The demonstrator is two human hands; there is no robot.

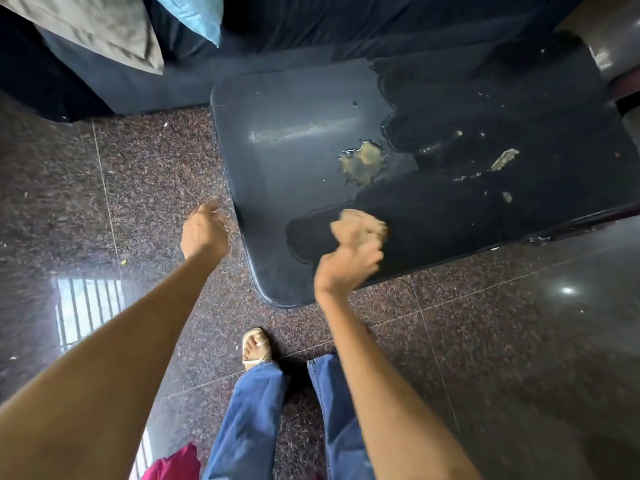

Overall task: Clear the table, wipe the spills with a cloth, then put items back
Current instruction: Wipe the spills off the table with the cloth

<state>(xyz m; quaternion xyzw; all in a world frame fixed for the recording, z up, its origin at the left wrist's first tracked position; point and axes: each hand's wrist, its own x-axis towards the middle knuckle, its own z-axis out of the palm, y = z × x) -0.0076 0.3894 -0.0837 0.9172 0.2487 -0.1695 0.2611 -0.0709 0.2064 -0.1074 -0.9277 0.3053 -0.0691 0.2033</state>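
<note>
The table is dark, smooth and shiny, with round corners. It is wet: a big flat puddle spreads over its right half and runs down to the near edge. In the middle sits a tan, muddy spill with a wavy, splashy edge. Small pale crumbs lie in the puddle toward the right edge. The right hand is over the near edge of the table, fingers curled tight round a crumpled tan cloth, which looks soft and blurry and is on the wet part. The left hand hangs over the floor just beside the table's left edge, fingers loose, holding nothing. The floor is glossy speckled stone in big square tiles. A foot in a pale sandal stands near the table's near corner, below blue jeans
</note>
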